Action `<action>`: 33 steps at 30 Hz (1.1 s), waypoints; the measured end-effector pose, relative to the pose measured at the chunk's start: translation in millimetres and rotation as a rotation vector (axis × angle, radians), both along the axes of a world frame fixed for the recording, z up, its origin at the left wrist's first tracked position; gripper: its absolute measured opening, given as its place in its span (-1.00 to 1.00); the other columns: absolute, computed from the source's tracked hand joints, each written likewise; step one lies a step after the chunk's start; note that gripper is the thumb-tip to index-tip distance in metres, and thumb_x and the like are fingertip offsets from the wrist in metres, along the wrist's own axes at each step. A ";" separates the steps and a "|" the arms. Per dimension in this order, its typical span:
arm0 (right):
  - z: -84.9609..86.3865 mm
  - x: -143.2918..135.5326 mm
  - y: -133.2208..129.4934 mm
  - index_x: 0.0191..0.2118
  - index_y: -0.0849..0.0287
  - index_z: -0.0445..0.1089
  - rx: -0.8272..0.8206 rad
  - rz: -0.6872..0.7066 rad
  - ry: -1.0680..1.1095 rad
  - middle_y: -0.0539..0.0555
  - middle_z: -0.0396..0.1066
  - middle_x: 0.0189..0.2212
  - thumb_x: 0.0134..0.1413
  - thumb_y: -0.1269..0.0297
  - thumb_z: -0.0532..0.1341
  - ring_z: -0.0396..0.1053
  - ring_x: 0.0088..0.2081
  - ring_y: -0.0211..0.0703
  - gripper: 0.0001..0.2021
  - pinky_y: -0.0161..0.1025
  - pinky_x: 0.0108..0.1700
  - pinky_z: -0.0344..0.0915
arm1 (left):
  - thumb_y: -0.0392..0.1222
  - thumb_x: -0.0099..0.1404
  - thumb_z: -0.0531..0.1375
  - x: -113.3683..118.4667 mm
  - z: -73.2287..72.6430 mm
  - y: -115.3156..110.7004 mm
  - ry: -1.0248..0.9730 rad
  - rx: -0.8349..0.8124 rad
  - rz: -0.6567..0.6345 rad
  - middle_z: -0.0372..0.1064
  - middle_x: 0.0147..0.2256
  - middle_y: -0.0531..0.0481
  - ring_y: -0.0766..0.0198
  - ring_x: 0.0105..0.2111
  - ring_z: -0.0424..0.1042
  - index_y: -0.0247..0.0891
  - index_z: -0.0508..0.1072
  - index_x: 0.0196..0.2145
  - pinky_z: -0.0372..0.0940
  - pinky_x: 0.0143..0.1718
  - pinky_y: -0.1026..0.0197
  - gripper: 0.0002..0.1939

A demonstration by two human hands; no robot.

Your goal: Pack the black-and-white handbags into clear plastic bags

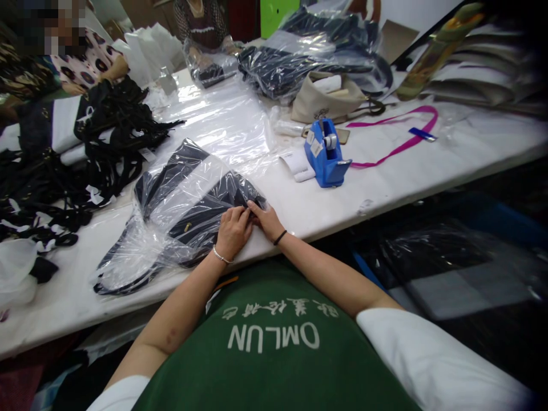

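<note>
A dark handbag with a pale band across it lies on the table inside a clear plastic bag. Its strap loops out toward the lower left under the plastic. At the near right end of the wrapped handbag, my left hand has its fingers curled down on the plastic edge. Close against it, my right hand pinches the same edge, thumb on top and the other fingers partly hidden. A blue tape dispenser stands to the right of my hands, beside a white paper roll.
Black bags with straps are piled at the left. Flat clear plastic bags lie mid-table, with more wrapped dark bags behind. A beige pouch, a magenta lanyard and a bottle sit rightward. Other people are across the table.
</note>
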State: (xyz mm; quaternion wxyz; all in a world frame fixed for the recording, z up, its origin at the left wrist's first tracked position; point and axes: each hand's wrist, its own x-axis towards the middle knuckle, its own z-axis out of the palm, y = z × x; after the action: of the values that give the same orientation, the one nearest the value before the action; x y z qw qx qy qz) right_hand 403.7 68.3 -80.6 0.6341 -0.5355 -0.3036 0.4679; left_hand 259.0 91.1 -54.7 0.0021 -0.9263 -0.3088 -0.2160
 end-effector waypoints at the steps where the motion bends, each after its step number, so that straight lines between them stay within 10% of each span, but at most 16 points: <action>1: 2.0 2.8 -0.5 -0.10 0.20 0.45 -0.033 -0.040 -0.075 0.11 0.56 -0.21 0.00 -0.12 0.31 0.48 -0.10 -0.03 -0.50 -0.17 -0.09 0.46 | -0.11 0.41 0.12 0.2 -4.3 1.1 0.002 0.020 0.006 0.39 -0.02 -0.28 -0.02 0.01 0.32 -0.32 0.39 0.14 0.21 0.03 -0.01 -0.59; 10: 10.9 17.4 3.9 -0.37 0.20 0.42 -0.319 0.008 -0.191 0.07 0.53 -0.52 0.05 0.00 0.34 0.50 -0.54 -0.14 -0.67 -0.30 -0.54 0.43 | -0.27 0.47 -0.01 5.2 -24.8 13.1 0.063 0.167 -0.001 0.44 -0.10 -0.23 0.06 -0.12 0.37 -0.30 0.42 0.11 0.26 -0.09 0.05 -0.65; 15: 24.8 60.9 -8.1 -0.38 0.23 0.41 -0.443 0.348 -0.107 0.12 0.55 -0.50 0.04 0.14 0.38 0.50 -0.53 -0.16 -0.75 -0.33 -0.55 0.42 | -0.31 0.44 0.02 10.8 -24.6 13.8 0.149 0.182 -0.051 0.44 -0.14 -0.23 0.05 -0.19 0.36 -0.33 0.46 0.06 0.27 -0.18 0.04 -0.67; 17: 38.2 99.0 -18.7 -0.32 0.23 0.44 -0.366 0.219 -0.253 0.09 0.54 -0.50 0.07 0.11 0.35 0.49 -0.50 -0.19 -0.75 -0.35 -0.52 0.40 | -0.31 0.43 0.04 10.7 -25.8 13.5 0.150 0.173 -0.064 0.43 -0.12 -0.24 0.03 -0.18 0.35 -0.34 0.46 0.06 0.27 -0.17 0.02 -0.67; 22: 68.9 206.7 -29.8 -0.18 0.22 0.45 -0.152 -0.620 -0.792 0.17 0.53 -0.23 0.23 0.18 0.18 0.42 -0.19 -0.14 -0.78 -0.22 -0.15 0.36 | -0.32 0.41 0.06 9.3 -28.6 13.8 0.129 0.172 -0.087 0.42 -0.12 -0.24 0.01 -0.16 0.34 -0.35 0.46 0.06 0.24 -0.15 0.00 -0.67; 27: 66.8 259.8 -4.5 -0.43 0.29 0.45 -0.331 -0.514 -0.773 0.14 0.48 -0.45 0.21 0.36 0.15 0.36 -0.33 -0.21 -0.78 -0.20 -0.10 0.21 | -0.32 0.41 0.06 9.5 -29.3 15.0 0.122 0.152 -0.098 0.42 -0.17 -0.22 0.01 -0.18 0.35 -0.33 0.46 0.06 0.23 -0.15 -0.01 -0.67; 33: 62.2 243.2 -18.4 -0.36 0.27 0.48 -0.231 -0.575 -0.714 0.10 0.51 -0.45 0.20 0.20 0.18 0.39 -0.37 -0.23 -0.75 -0.24 -0.17 0.25 | -0.30 0.42 0.05 9.9 -30.1 14.8 0.126 0.160 -0.077 0.41 -0.21 -0.20 0.02 -0.20 0.34 -0.31 0.47 0.06 0.22 -0.17 0.00 -0.68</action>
State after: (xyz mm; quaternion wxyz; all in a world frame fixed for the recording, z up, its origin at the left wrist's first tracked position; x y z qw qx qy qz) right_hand 646.9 49.9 -18.4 0.5301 -0.7923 -0.2880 0.0910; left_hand 268.9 105.9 -84.7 0.0870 -0.9461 -0.2541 -0.1810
